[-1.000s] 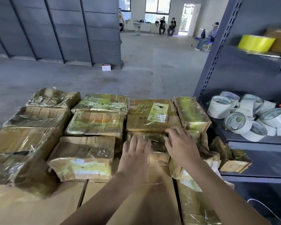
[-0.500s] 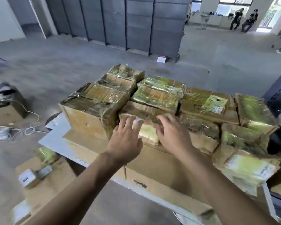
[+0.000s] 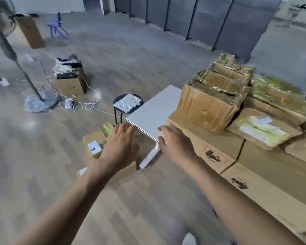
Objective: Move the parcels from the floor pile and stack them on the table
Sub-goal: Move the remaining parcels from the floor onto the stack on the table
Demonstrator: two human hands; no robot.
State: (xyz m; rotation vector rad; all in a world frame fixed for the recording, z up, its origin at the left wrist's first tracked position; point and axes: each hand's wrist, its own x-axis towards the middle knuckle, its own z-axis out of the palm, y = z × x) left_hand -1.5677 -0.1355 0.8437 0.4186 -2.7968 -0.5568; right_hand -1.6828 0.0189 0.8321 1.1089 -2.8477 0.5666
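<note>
- The left hand [image 3: 120, 149] is open with fingers spread and holds nothing. It hovers above the floor parcels [image 3: 94, 141], which show at its 9 o'clock.
- The right hand [image 3: 175, 145] is also open and empty, in front of the white desk [image 3: 154, 112] corner.
- The stacked parcels [image 3: 217, 98] lie on the desk, at 2 o'clock from the right hand.

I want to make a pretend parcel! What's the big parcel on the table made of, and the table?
Big parcel: brown cardboard, matte and creased, with shiny yellowish plastic tape on top. Table: smooth white board, thin flat edge; maybe laminated wood, can't be sure.
</note>
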